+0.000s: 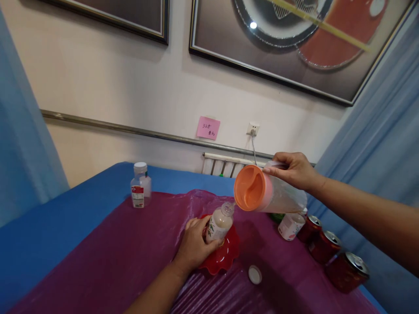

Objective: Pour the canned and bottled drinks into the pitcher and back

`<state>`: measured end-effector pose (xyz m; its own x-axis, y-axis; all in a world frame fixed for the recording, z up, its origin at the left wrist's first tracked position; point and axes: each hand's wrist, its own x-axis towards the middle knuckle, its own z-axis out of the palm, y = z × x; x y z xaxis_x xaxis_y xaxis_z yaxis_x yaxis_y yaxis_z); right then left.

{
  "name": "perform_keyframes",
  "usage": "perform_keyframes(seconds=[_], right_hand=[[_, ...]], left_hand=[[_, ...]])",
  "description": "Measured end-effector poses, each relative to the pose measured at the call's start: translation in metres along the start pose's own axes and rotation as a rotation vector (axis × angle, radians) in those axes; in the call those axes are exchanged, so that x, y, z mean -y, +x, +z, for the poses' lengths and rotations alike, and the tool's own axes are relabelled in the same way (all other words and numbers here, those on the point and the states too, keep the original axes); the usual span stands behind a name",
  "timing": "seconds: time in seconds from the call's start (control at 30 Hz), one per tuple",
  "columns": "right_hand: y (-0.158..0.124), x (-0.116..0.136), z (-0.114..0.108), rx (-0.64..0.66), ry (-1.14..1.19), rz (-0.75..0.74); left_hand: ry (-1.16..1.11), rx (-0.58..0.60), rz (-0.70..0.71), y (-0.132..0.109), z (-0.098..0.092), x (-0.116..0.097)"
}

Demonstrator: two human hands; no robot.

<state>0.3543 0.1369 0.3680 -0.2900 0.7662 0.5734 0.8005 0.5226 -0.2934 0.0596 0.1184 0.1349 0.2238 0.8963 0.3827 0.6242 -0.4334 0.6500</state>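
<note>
My left hand (195, 244) is wrapped round a small clear bottle (220, 224) with a leaf-patterned label, tilted slightly over a red scalloped dish (229, 255). The bottle has no cap, and cloudy liquid shows inside. Gripped by its handle in my right hand (293, 169) is a clear pitcher (284, 196) with an orange lid. It lies tipped nearly level, its lid end close beside the bottle's mouth, with some liquid inside. A loose white cap (255, 274) rests on the purple sheet to the right of the dish.
A capped clear bottle (141, 187) stands at the back left. At right are another labelled bottle (290, 226) and a row of red cans (324, 246). Purple plastic sheeting (137, 248) covers part of the blue table (94, 192). Blue curtains (376, 144) hang at both sides.
</note>
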Motion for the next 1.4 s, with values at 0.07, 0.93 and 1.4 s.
perform_keyframes(seconds=[0.07, 0.93, 1.4], right_hand=[[-0.0001, -0.0002, 0.0002, -0.007, -0.002, -0.005], [-0.0001, 0.0012, -0.0019, -0.008, -0.028, -0.030], [-0.0009, 0.0038, -0.0030, -0.009, -0.032, -0.027]], left_hand=[[-0.001, 0.000, -0.005, -0.0001, -0.0001, 0.0000], [-0.008, 0.007, 0.013, -0.0013, 0.0006, 0.0021], [-0.012, -0.007, 0.029, -0.0016, 0.0005, 0.0026]])
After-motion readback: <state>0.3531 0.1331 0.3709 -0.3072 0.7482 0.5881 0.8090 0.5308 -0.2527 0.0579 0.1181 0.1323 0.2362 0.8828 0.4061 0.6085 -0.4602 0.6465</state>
